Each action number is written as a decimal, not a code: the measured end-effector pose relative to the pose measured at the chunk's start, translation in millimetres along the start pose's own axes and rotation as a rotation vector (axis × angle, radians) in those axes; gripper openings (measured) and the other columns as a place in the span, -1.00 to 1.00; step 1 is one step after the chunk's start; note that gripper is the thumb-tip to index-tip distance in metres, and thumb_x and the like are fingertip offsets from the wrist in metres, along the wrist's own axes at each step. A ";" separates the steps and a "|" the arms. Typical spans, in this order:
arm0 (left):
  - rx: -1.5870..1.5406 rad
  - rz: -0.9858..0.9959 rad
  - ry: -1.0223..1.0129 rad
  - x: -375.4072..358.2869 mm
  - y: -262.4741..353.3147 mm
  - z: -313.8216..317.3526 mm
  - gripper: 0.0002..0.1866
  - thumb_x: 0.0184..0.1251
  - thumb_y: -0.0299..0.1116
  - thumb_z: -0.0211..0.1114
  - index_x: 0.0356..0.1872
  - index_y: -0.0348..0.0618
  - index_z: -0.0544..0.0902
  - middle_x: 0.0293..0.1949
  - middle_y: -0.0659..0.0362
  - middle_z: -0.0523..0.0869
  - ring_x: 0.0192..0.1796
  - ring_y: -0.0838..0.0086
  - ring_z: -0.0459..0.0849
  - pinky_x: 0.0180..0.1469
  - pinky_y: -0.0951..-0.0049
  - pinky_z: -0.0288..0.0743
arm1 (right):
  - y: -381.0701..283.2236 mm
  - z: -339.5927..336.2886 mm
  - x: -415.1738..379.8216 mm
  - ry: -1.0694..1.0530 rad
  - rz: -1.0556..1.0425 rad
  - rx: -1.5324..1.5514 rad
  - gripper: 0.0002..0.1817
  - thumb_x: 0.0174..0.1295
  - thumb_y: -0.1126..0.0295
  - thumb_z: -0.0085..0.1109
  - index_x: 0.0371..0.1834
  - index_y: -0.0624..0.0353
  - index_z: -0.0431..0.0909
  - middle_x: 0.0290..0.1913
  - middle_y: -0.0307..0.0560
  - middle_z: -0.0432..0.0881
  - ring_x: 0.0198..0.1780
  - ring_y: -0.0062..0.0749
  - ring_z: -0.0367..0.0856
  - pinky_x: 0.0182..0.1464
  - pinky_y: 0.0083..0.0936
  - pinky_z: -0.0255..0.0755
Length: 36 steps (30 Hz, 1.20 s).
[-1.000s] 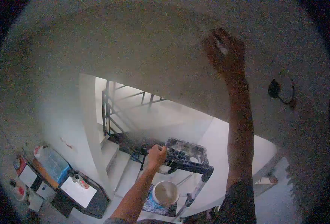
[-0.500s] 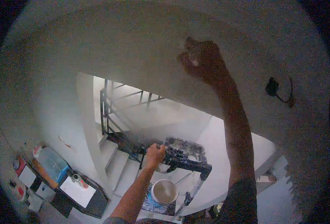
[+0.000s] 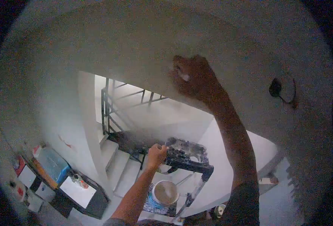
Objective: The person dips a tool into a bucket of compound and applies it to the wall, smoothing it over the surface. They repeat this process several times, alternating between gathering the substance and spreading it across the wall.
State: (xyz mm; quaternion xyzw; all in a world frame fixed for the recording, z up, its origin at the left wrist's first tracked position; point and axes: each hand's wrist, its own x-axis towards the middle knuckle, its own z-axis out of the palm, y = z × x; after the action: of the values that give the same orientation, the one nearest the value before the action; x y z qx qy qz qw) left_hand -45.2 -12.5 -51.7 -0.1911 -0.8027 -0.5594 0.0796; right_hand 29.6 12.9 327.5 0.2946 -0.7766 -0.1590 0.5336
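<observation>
My right hand (image 3: 196, 79) is raised close to the grey wall surface (image 3: 128, 45) above the stair opening. Its fingers are curled, with a small pale thing (image 3: 183, 76) showing between them, too blurred to name. Lower down, my left hand (image 3: 157, 154) is closed at the edge of a dark, paint-spattered ladder top (image 3: 187, 152). Whatever the left hand grips is mostly hidden; a thin greyish bit shows by its fingers. Under the ladder top stands a white bucket (image 3: 165, 193) with beige, murky contents.
White steps (image 3: 115, 165) and a dark metal railing (image 3: 106, 109) lie beyond the opening. A black cable (image 3: 275, 88) sticks out of the wall at right. At lower left are a blue-and-clear container (image 3: 53, 165) and a white sheet (image 3: 78, 191) on a dark surface.
My right hand has moved down and slightly left along the wall, still closed on the pale thing. My left hand has stayed at the ladder top.
</observation>
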 end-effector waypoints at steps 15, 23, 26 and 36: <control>0.033 0.014 0.060 -1.4 -8.6 6.5 -0.71 0.20 -0.18 0.18 -0.41 -0.25 0.59 -0.43 -0.16 0.63 -0.33 -0.10 0.64 -0.26 0.00 0.50 | 19.4 -7.2 -6.8 0.160 -0.025 0.041 -0.84 0.13 0.37 0.19 -0.28 0.20 0.55 -0.58 -0.01 0.57 -0.56 -0.28 0.60 -0.46 -0.40 0.43; 0.050 0.030 0.141 4.9 -24.4 23.5 -0.62 0.22 -0.11 0.13 -0.41 -0.32 0.59 -0.37 -0.17 0.64 -0.22 -0.14 0.62 -0.16 -0.01 0.48 | 29.1 -4.9 -6.9 0.178 -0.002 -0.141 -0.94 0.17 0.44 0.13 -0.36 0.19 0.52 -0.54 -0.05 0.57 -0.50 -0.47 0.53 -0.41 -0.49 0.40; 0.086 -0.015 0.061 1.1 -16.6 13.0 -0.58 0.20 -0.03 0.19 -0.44 -0.27 0.62 -0.33 -0.13 0.67 -0.21 -0.01 0.64 -0.11 0.11 0.48 | 9.8 -4.6 -9.3 0.070 0.025 0.219 -0.91 0.18 0.42 0.15 -0.36 0.20 0.52 -0.53 -0.03 0.57 -0.51 -0.45 0.53 -0.40 -0.50 0.39; 0.023 -0.100 0.037 8.1 -18.8 16.4 -0.63 0.20 -0.08 0.14 -0.35 -0.23 0.63 -0.25 -0.19 0.66 -0.25 -0.16 0.63 -0.14 -0.04 0.48 | 1.4 17.8 1.7 -0.181 0.119 -0.199 -0.64 0.08 0.15 0.22 -0.24 0.25 0.52 -0.49 0.06 0.62 -0.48 0.02 0.62 -0.31 -0.16 0.49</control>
State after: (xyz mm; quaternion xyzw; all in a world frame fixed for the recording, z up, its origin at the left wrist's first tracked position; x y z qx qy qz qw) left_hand -58.6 -1.1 -71.2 -0.1391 -0.8161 -0.5567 0.0687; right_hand 12.3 11.6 322.8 0.1785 -0.8179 -0.2292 0.4966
